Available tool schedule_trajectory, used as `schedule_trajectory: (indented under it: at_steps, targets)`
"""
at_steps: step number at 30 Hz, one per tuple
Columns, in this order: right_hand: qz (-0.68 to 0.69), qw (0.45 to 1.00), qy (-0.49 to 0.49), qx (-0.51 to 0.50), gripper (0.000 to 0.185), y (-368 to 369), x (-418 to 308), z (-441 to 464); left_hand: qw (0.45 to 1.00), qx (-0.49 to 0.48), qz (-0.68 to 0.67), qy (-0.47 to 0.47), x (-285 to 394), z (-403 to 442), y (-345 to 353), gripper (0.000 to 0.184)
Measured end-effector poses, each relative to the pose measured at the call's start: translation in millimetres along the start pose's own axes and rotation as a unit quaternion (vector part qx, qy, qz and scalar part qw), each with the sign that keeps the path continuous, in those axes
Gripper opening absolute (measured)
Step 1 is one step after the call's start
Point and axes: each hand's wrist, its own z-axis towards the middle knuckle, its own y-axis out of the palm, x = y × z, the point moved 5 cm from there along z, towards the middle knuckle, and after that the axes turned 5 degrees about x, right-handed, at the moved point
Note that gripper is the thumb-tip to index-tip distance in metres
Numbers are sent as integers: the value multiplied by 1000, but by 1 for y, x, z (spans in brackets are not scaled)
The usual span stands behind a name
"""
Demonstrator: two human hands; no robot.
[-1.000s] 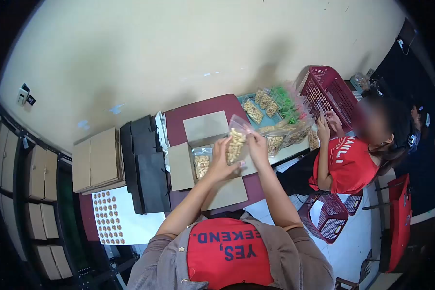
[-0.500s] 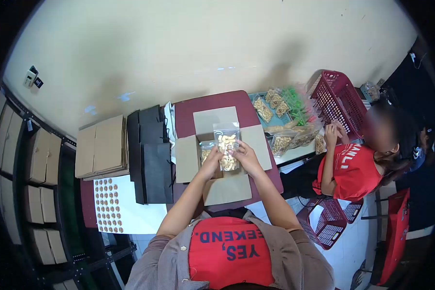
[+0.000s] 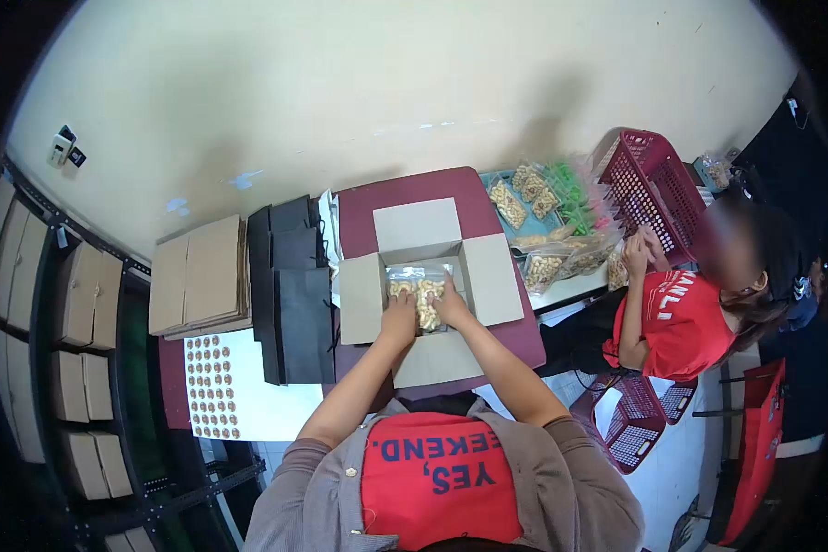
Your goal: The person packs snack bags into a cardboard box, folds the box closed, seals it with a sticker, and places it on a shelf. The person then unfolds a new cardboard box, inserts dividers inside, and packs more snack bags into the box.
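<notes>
An open cardboard box [image 3: 419,225] stands on the dark red table with its flaps folded outward. Inside it, my left hand [image 3: 399,316] and my right hand [image 3: 448,304] grip the two sides of a clear pouch of pale, curved snack pieces [image 3: 429,308]. Another filled pouch [image 3: 398,283] lies in the box at the left, partly covered by my left hand. The fingers of both hands are closed against the plastic; some fingertips are hidden behind it.
Flattened cartons [image 3: 198,276], black folded bags [image 3: 294,313] and a sticker sheet [image 3: 248,386] lie at the left. On the right are a tray of snack pouches [image 3: 524,207], a maroon basket [image 3: 653,189] and a seated co-worker [image 3: 667,313]. Boxes fill the left shelves [image 3: 83,299].
Both hands have lowered the pouch from above the box down into it, beside the other pouch. The camera view has shifted slightly.
</notes>
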Motion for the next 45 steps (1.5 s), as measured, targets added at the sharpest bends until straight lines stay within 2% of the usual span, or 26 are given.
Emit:
schedule_trajectory:
  at_steps: [3, 6, 8, 11, 12, 14, 16, 17, 18, 19, 22, 25, 26, 29, 30, 31, 33, 36, 39, 40, 43, 44, 45]
  targets:
    - [-40, 998, 26, -28, 95, 6, 10, 6, 1000, -19, 7, -10, 1, 2, 0, 46]
    - [-95, 991, 83, -45, 94, -26, -28, -14, 999, -36, 28, 4, 2, 3, -1, 44]
    - [-112, 991, 71, -31, 92, -22, -25, -12, 998, -46, 35, 3, 2, 4, -2, 44]
    - [-161, 986, 51, -8, 82, -28, -43, -16, 991, -125, 35, -35, 3, 12, 0, 56]
    - [-180, 983, 41, -3, 80, -28, -46, -15, 986, -147, -5, -77, 3, 18, 0, 78]
    - [-227, 973, -19, 23, 70, -53, -79, -25, 986, -138, -53, -73, 23, 27, -37, 91]
    - [-200, 974, -77, 69, 63, -82, -97, -24, 987, -106, -115, -42, 45, 36, -77, 109]
    - [-187, 972, -106, 91, 60, -98, -104, -24, 986, -82, -145, -23, 54, 44, -92, 109]
    - [-123, 979, -109, 120, 47, -124, -118, -22, 983, -58, -176, -5, 64, 57, -106, 109]
    - [-100, 979, -103, 142, 45, -146, -122, -15, 978, -33, -207, 13, 75, 71, -119, 109]
    - [-36, 973, -74, 213, 39, -207, -106, 16, 972, 18, -236, 15, 105, 116, -142, 105]
    - [-25, 971, -4, 237, 39, -268, -71, 60, 954, 35, -297, 34, 132, 169, -130, 91]
    - [-45, 966, -1, 254, 39, -287, -55, 77, 949, 37, -311, 40, 145, 186, -127, 80]
    - [-108, 953, 9, 285, 39, -326, 15, 134, 929, -4, -363, 70, 174, 247, -79, 74]
    - [-131, 950, 11, 282, 39, -334, 42, 155, 923, -25, -378, 67, 182, 268, -56, 62]
    - [-153, 948, 13, 279, 40, -342, 64, 175, 919, -41, -383, 85, 192, 290, -32, 60]
    - [-183, 947, 66, 255, 44, -350, 98, 207, 909, -71, -392, 119, 211, 332, 13, 55]
    - [-247, 938, 101, 222, 48, -355, 138, 240, 924, -137, -339, 110, 234, 382, 64, 53]
    - [-230, 944, 172, 161, 50, -351, 161, 259, 954, -42, -272, 122, 239, 433, 126, 63]
    - [-222, 946, 167, 169, 47, -352, 161, 259, 948, -47, -298, 99, 246, 440, 120, 63]
    - [-221, 944, 158, 185, 39, -353, 161, 263, 961, -74, -232, 132, 263, 458, 107, 65]
    - [-234, 939, 147, 206, 32, -352, 170, 268, 960, -10, -227, 164, 266, 463, 109, 59]
    - [-251, 938, 147, 190, 30, -350, 176, 272, 964, 6, -181, 193, 268, 469, 121, 56]
